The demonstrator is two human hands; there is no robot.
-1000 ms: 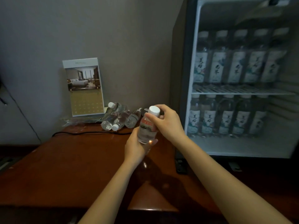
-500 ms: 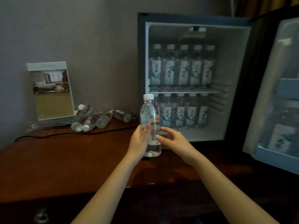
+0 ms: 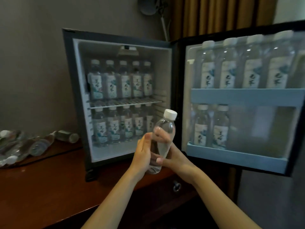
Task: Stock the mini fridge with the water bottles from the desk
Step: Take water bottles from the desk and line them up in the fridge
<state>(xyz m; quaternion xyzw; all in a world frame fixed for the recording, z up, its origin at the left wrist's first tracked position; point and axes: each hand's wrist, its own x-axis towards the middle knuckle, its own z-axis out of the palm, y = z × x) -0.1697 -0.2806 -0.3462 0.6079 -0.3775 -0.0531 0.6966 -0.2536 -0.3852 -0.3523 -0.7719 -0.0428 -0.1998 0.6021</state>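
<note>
we are mid-carry: our left hand (image 3: 142, 157) and right hand (image 3: 177, 158) both curl round the clear white-capped plastic water bottle (image 3: 165, 128), nearly upright in front of the open black mini fridge (image 3: 69, 96). next, we judge, it goes right of our fingers, into the free end of the pale blue lower door shelf (image 3: 239, 156).

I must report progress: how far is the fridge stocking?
Done: both mini fridge levels and the upper door rack look full. In hand: left hand and right hand grip one water bottle. Left: lower door rack holds two with room beside; more bottles lie on the desk.
</note>
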